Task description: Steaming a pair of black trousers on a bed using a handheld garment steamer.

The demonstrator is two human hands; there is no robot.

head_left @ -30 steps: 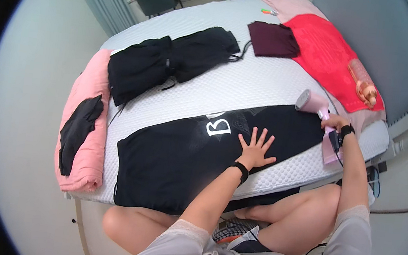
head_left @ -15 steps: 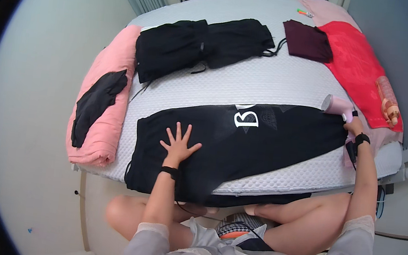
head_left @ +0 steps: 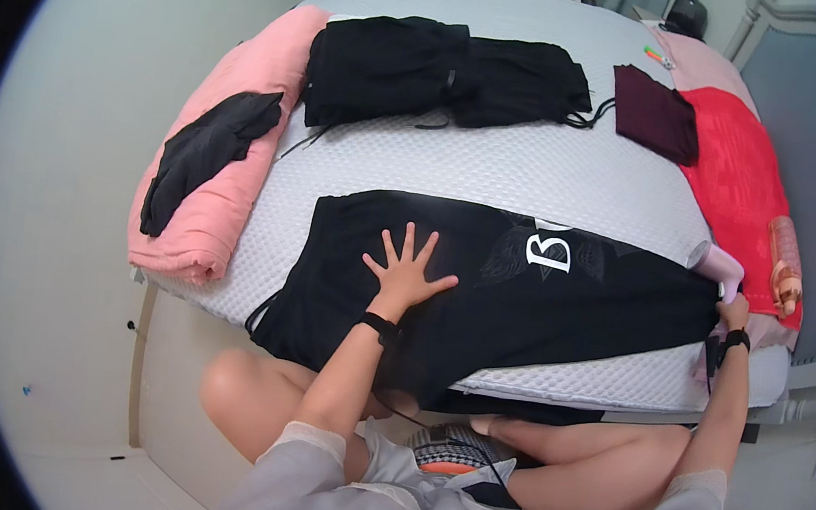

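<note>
Evidently holding nothing, the left hand (head_left: 403,277) rests palm-down, fingers splayed, on the waist end of black drawstring trousers (head_left: 614,304) spread along the bed's (head_left: 538,174) near edge. The right hand (head_left: 734,312) curls by the far leg's end, against a pink hair dryer (head_left: 720,269); whether it grips cloth or handle, I cannot tell. Beyond lie folded black clothes (head_left: 383,76) and a maroon garment (head_left: 655,117).

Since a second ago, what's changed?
Left hand moved leftward along the black garment, from beside the white print to nearer the wide end, lying flat, spread. No new grip or release seen; camera view shifted. Right hand stays on the pink hair dryer; folded black clothes and maroon cloth stayed put.
</note>
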